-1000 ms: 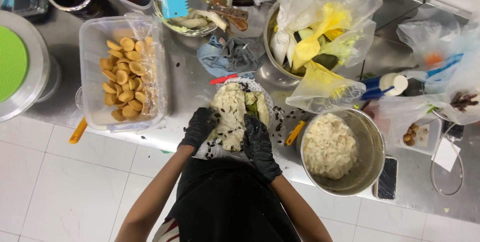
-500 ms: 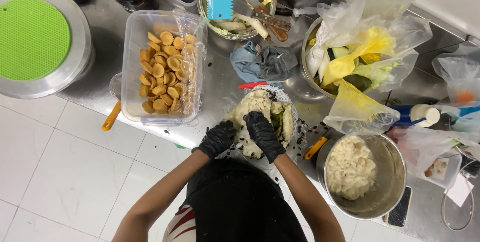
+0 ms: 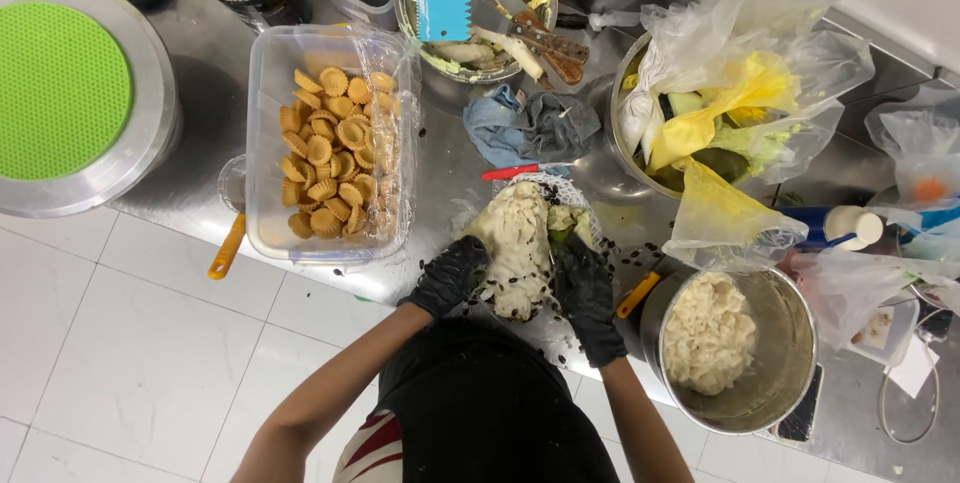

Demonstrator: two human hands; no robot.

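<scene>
Pastry-shell tub beside dough

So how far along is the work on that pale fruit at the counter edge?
Done: the steel bowl already holds a heap of pale pulled flesh, and dark seeds lie scattered on the counter. In hand: the gloved left hand and right hand grip the opened fruit from both sides. Left: a big pale mass is still on the fruit, so plenty remains.
</scene>
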